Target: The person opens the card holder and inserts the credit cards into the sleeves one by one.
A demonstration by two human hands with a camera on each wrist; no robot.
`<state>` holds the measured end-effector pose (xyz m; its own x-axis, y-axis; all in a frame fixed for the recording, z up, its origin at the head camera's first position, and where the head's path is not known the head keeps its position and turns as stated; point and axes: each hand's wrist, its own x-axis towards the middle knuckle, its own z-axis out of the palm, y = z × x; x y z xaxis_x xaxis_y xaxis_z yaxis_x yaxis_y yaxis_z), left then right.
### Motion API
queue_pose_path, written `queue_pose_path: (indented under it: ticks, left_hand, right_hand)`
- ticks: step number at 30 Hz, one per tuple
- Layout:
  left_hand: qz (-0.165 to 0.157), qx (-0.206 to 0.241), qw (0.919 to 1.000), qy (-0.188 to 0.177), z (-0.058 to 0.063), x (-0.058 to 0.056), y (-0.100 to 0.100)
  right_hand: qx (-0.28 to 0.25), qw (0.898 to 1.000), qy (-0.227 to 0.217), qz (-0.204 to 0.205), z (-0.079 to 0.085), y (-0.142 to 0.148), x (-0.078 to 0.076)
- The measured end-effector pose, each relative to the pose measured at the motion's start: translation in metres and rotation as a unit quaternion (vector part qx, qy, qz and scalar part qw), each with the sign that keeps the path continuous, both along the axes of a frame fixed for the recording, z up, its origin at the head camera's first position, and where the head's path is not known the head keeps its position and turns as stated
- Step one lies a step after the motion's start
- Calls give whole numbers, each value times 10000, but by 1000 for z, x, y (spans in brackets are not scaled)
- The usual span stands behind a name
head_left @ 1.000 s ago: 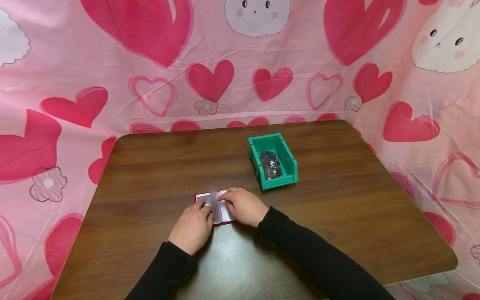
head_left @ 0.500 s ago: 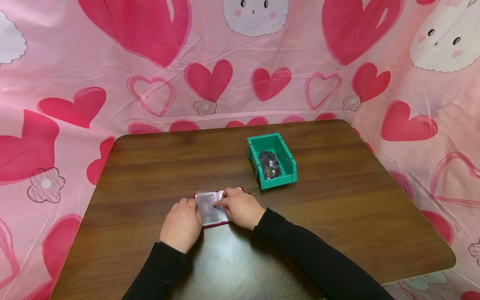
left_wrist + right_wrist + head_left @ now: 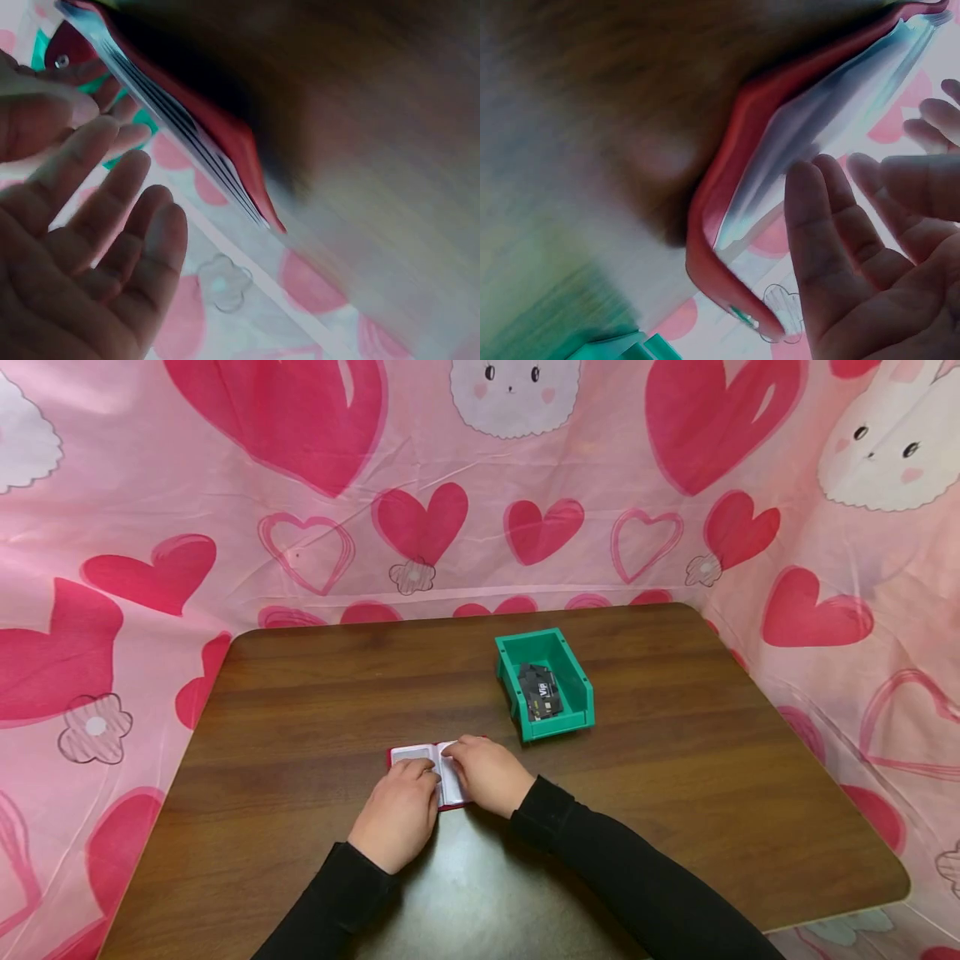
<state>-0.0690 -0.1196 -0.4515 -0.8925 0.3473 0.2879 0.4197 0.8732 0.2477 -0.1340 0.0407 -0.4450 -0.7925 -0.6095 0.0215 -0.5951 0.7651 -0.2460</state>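
Note:
A small red card holder (image 3: 454, 787) with clear plastic sleeves lies spread on the table in the head view. My left hand (image 3: 397, 814) rests over its left page, the fingers loosely bent and nothing pinched in them. On the right page my right hand (image 3: 492, 775) touches the sleeves near the fold with its fingertips. The left wrist view shows the stacked sleeves above the red cover (image 3: 232, 135), beside my relaxed left fingers (image 3: 161, 247). Seen from the right wrist, straight fingers (image 3: 806, 195) meet a clear sleeve (image 3: 780, 161), and the cover's flap bends upward.
A green bin (image 3: 577, 706) stands behind and right of the card holder. Inside it lie dark cards (image 3: 540, 692), one reading "Vip". The brown wooden table (image 3: 675, 760) backs onto a pink cloth (image 3: 600, 460) printed with hearts.
A clear sleeve turned at the fold, then lay on the left page half a second ago. My left hand moved left, then back right over the left page. The right hand barely shifted.

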Motion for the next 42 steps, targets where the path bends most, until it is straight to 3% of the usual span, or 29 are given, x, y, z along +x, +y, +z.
queue_pose_path:
  ticks: [5, 11, 16, 21, 25, 31, 37, 42]
  left_hand:
    - [-426, -226, 9988, -61, -6, 0, 6]
    - [-401, -324, 9984, -248, -8, 0, 7]
    - [-368, -300, 9985, -284, -8, -1, 8]
    - [-258, -331, 9975, -560, -8, -1, 9]
    - [-192, -320, 9963, -779, -6, 0, 8]
    - [-167, -288, 9966, -756, -7, 0, 7]
    - [-151, -293, 9970, -695, -8, 0, 7]
    - [-146, -309, 9968, -723, -9, 0, 7]
  right_hand:
    - [-7, 9999, -109, -88, 1, 1, -1]
    - [-248, 9995, -106, -133, 5, 5, -1]
    - [-842, 9950, 57, -527, 19, 16, -6]
    - [-1881, 9726, 523, -1259, 41, 41, -24]
    - [-2254, 9538, 569, -1901, 47, 65, -48]
    - [-1135, 9585, 155, -2609, 31, 89, -73]
    - [34, 9603, 309, -2773, 12, 91, -87]
    - [475, 9558, 451, -2866, 5, 87, -92]
